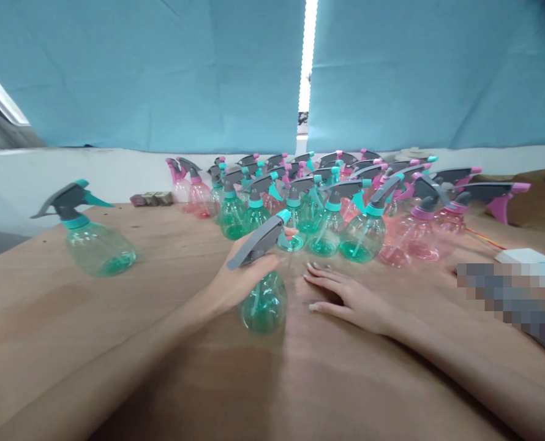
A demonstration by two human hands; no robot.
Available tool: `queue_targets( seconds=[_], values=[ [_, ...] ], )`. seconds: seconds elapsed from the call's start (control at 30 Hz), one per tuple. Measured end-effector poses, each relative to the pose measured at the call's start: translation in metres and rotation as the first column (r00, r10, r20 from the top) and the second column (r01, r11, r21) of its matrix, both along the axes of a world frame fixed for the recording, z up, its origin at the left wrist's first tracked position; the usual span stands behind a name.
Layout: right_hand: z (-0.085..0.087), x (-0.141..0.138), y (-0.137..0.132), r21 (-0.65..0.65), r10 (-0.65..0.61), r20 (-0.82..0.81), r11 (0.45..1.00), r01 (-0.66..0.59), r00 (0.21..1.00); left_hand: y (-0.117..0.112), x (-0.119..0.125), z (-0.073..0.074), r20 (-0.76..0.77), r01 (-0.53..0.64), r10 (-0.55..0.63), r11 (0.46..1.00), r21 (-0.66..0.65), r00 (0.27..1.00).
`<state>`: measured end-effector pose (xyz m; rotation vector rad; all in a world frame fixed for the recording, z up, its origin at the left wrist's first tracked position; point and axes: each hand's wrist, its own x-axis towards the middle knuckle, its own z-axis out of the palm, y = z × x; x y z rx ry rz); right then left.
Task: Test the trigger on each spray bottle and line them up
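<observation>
Most of the left hand's fingers are lost to me behind the grey spray head; I have the left hand (238,282) closed around the neck of the near green bottle (263,309), one fingertip showing past the turquoise trigger. I can't tell whether that trigger is pressed, or whether the base touches the bench (176,242). The bottle is near the middle of my view, its nozzle pointing away and slightly right.

The left forearm reaches in from the lower left, while the right one slants in from the lower right; both are cut off by the frame. I see the right hand (353,300) palm down, fingers loosely spread, thumb apart, holding nothing.

Beyond, the crowd of green and pink bottles (323,236) overlaps too much for me to count. The lone bottle (98,248) at left is smeared by blur, and a pixelated patch (511,300) masks the right side.
</observation>
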<state>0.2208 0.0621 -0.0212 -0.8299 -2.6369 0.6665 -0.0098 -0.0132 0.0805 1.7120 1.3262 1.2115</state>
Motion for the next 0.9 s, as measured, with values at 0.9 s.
queue_targets(
  seconds=[0.9],
  values=[
    [-0.0009, -0.0007, 0.0008, -0.013, -0.004, 0.005, 1.000, 0.004, 1.000, -0.0025, 0.0061, 0.0052, 0.165, 0.043, -0.050, 0.998, 0.047, 0.985]
  ],
)
